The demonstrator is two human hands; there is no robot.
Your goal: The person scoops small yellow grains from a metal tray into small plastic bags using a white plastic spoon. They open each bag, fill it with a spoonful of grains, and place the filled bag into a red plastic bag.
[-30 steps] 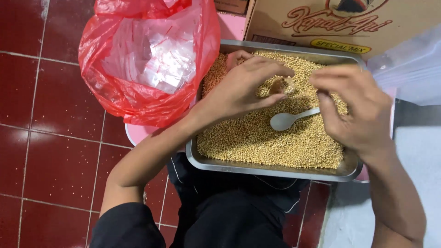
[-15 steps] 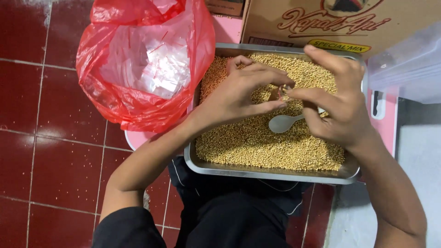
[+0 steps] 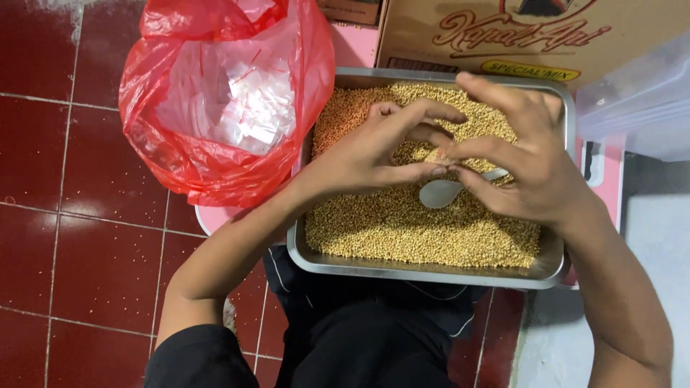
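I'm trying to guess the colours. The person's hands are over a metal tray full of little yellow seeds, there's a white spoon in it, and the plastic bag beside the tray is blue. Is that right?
Not quite: the plastic bag is red, not blue, as the head view shows. The rest holds: both hands, left hand and right hand, are over the metal tray of small yellow seeds, with a white spoon in it.

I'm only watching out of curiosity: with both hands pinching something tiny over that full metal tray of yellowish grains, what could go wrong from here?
1. The left hand and right hand meet at their fingertips over the rectangular metal tray; a slip could drop what they pinch into the yellowish grains.
2. The small white plastic spoon lies loose beneath the hands and might get knocked, flicking grains out.
3. The open red plastic bag of small clear bags leans against the tray and could sag into it.
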